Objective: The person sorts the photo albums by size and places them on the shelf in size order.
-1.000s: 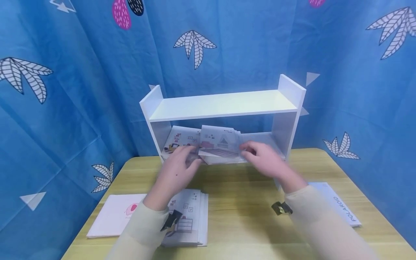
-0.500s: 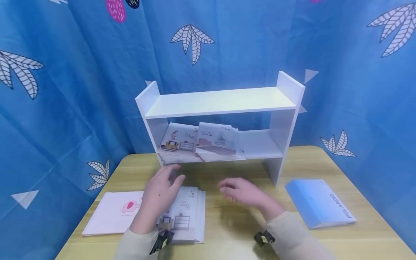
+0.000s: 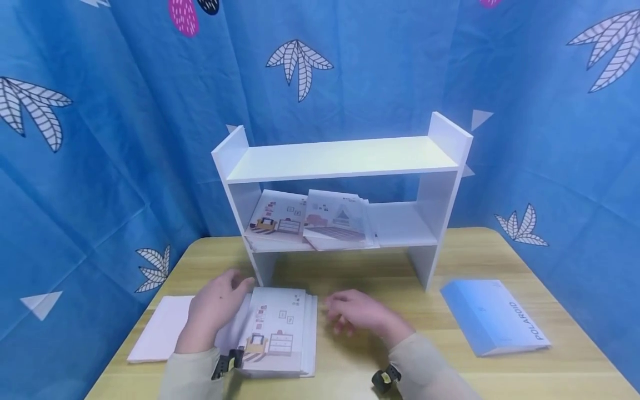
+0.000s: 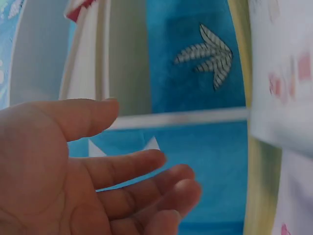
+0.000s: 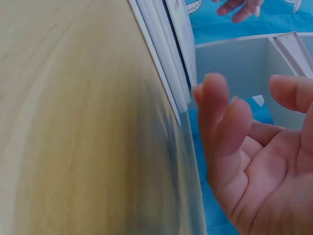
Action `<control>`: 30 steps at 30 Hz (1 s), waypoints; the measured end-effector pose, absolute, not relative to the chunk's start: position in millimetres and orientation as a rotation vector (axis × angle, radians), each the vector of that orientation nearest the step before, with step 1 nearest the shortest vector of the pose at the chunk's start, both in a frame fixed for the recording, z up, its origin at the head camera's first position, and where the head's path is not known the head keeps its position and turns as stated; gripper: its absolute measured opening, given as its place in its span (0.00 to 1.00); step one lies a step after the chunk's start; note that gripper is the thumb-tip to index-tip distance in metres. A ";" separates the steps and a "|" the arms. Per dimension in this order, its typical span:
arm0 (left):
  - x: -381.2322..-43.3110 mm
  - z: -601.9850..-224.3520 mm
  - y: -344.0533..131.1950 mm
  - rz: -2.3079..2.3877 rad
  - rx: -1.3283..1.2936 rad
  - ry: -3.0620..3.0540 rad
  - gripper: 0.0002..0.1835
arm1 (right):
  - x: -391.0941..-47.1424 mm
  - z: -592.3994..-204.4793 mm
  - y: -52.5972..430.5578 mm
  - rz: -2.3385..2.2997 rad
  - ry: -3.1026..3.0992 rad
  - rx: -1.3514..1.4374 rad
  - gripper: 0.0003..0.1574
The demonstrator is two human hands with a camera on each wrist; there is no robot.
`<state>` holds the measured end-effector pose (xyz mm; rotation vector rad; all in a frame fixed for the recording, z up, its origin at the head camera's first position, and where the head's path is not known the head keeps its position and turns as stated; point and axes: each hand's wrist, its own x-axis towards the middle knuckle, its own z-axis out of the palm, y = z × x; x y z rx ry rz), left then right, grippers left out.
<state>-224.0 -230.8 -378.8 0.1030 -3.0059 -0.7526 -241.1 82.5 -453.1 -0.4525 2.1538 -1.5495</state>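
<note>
A stack of booklets with furniture drawings on the top cover lies on the table. My left hand hovers at the stack's left edge, fingers apart and holding nothing; the left wrist view shows its bare palm. To the right of the stack hangs my right hand, fingers loosely bent with nothing in them. In the right wrist view the booklets' edges stand just beyond its fingertips. More booklets lie on the lower board of the white shelf, with others overlapping them on the right.
A pale pink book lies left of the stack, partly behind my left arm. A blue POLAROID album rests on the right side of the wooden table. The blue curtain hangs behind and at both sides.
Both hands have left the booklets on the shelf and come down toward me, to either side of the stack on the table. The left hand has also moved leftward.
</note>
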 end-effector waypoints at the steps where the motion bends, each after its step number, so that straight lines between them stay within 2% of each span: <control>1: -224.7 -379.6 -233.4 -0.744 0.121 -3.023 0.37 | -241.0 -453.8 81.7 -1.550 2.156 -0.449 0.31; 6: -227.3 -387.4 -243.7 -0.726 0.209 -3.114 0.42 | -240.0 -459.6 79.9 -1.535 2.158 -0.452 0.34; 9: -226.6 -395.9 -250.7 -0.756 0.253 -3.168 0.42 | -239.0 -465.4 78.7 -1.515 2.159 -0.468 0.32; 15: -223.1 -415.6 -266.1 -0.821 0.295 -3.275 0.33 | -238.2 -472.8 77.0 -1.508 2.159 -0.484 0.31; 26: -227.0 -437.2 -256.6 -1.024 0.216 -3.355 0.32 | -236.4 -474.9 73.8 -1.406 2.243 -0.499 0.33; 30: -230.0 -439.6 -252.2 -1.019 0.099 -3.367 0.33 | -236.9 -473.7 74.4 -1.334 2.260 -0.563 0.34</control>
